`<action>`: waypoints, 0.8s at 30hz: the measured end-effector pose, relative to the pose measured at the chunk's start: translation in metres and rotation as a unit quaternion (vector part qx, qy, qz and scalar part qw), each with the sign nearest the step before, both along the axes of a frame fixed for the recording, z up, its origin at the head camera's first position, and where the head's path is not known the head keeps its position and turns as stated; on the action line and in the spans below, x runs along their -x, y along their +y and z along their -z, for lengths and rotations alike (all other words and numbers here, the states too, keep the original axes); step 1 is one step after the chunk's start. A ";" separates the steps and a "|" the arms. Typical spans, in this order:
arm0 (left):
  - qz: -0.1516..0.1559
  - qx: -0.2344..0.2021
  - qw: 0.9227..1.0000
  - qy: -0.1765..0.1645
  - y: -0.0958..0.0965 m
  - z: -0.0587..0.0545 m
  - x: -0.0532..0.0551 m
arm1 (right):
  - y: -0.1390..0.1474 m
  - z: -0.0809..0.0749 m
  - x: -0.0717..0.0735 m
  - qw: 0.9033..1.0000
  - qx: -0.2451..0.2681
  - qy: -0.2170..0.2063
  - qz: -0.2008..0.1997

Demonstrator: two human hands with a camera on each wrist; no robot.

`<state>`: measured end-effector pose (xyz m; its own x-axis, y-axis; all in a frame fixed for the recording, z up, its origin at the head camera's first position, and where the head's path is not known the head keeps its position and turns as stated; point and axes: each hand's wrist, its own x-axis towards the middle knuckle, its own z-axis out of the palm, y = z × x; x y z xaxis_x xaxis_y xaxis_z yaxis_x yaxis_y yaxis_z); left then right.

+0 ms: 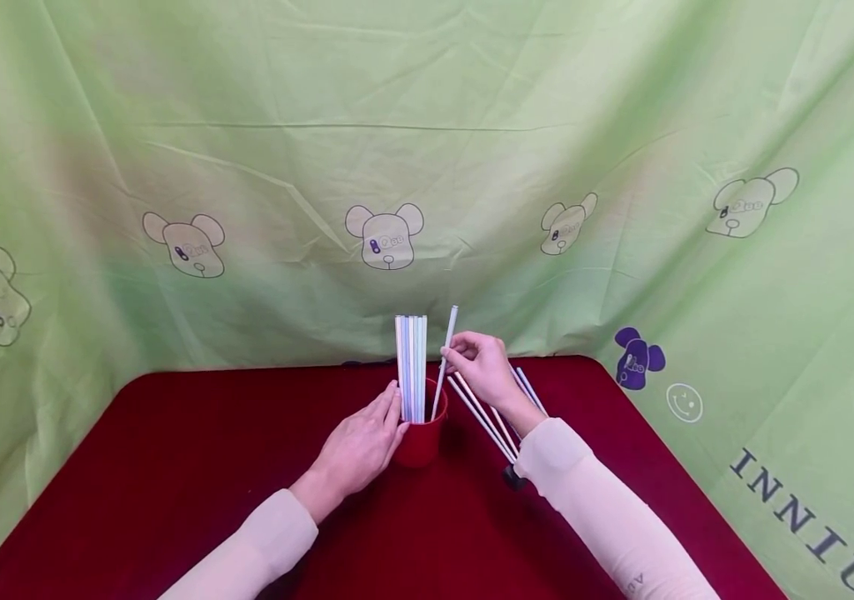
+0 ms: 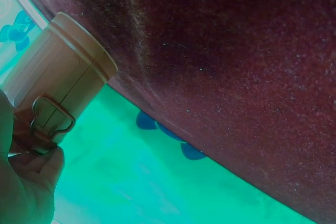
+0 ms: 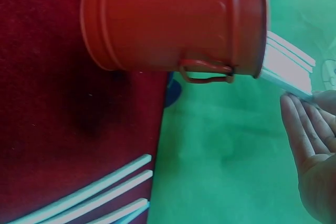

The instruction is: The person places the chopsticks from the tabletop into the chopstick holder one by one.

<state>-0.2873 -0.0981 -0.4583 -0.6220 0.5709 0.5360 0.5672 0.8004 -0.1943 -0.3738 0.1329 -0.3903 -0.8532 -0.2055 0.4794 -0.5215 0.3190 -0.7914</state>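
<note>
Stick [image 1: 439,388], thin, pale, leans near-upright, top rightward, base in round red bucket [image 1: 417,447], between right hand [image 1: 482,367] pinching it and straight-fingered left hand [image 1: 357,447].

"What's the bucket [image 3: 168,22] like?"

"Smooth and softly glossy, like painted metal; its handle [image 3: 207,80] looks like bent wire."

"And the sticks [image 1: 412,367]?"

"Smooth, fairly matt; paper or plastic, I cannot tell."

"The worktop [image 1: 194,475]?"

"Matt, fuzzy cloth. The backdrop [image 1: 427,100] at twelve o'clock is creased, faintly shiny fabric."
</note>
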 end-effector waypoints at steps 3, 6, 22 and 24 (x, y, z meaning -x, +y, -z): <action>0.004 -0.003 1.000 0.010 0.000 0.000 0.000 | -0.003 0.005 0.001 1.000 -0.010 -0.001 0.000; 0.006 -0.007 1.000 0.009 0.000 0.000 0.001 | -0.005 0.009 0.002 1.000 -0.016 -0.007 0.001; -0.005 -0.010 1.000 -0.004 0.001 0.001 0.000 | -0.011 0.021 0.008 0.999 -0.036 -0.031 0.000; -0.006 -0.008 1.000 -0.007 0.001 0.001 0.000 | -0.012 0.021 0.007 0.998 -0.039 -0.042 0.001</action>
